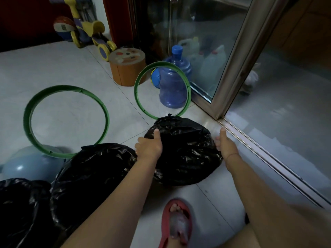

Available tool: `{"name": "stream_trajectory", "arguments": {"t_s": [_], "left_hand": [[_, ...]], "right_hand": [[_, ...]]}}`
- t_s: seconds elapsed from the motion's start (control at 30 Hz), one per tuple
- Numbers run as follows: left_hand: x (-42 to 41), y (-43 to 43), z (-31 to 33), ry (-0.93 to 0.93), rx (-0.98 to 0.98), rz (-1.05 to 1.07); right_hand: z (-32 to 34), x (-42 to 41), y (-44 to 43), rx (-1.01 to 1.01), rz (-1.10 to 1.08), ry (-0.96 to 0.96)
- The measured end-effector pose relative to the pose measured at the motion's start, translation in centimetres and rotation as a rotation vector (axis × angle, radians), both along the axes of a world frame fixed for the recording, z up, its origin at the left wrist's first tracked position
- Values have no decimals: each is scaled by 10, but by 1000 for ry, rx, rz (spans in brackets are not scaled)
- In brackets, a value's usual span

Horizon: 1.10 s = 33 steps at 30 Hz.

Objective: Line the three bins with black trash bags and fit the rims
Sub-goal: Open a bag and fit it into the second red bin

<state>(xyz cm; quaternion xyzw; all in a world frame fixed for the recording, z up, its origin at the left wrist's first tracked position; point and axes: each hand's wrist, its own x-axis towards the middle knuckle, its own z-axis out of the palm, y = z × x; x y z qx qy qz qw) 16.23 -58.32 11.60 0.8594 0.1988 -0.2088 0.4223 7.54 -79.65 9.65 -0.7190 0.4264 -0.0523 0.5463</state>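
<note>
Three bins draped in black bags stood in a row on the tiled floor. The right bin, wholly covered by its bag, sat beside the door track. The left hand pressed on the bag's left side, its grip clamped on the plastic; the right hand lay against the right side, thumb up, fingers apart. The middle bin and left bin were also bagged. Two green rims stood on edge behind them, fitted to nothing.
</note>
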Motion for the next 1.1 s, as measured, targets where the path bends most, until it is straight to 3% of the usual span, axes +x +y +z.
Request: {"name": "stream_trajectory", "arguments": {"t_s": [0.1, 0.27, 0.47, 0.57, 0.67, 0.83, 0.93, 0.97, 1.03, 1.1], "left_hand": [[-25, -2, 3, -237, 153, -218], [-59, 7, -8, -418, 120, -428], [-105, 28, -22, -671, 219, -576], [-128, 37, -38, -590, 184, -494], [-140, 36, -53, -419, 55, -415], [-135, 28, -69, 8, -414, -10], [-133, 33, -70, 165, -513, 106], [-135, 34, -65, 168, -521, 122], [-144, 32, -50, 148, -530, 172], [-155, 32, -26, -1, -540, 194]], "right_hand": [[8, -10, 8, -231, -1, -20], [12, -21, 28, -142, 79, -76], [-9, -46, 47, -197, -17, -89], [-22, -49, 55, -240, -31, -2], [-37, -49, 57, -130, -99, 32], [-58, -50, 64, 391, -393, 12], [-72, -58, 67, 633, -488, -37], [-70, -59, 65, 595, -521, -21], [-54, -53, 58, 335, -600, 49], [-25, -37, 48, 51, -639, -72]]}}
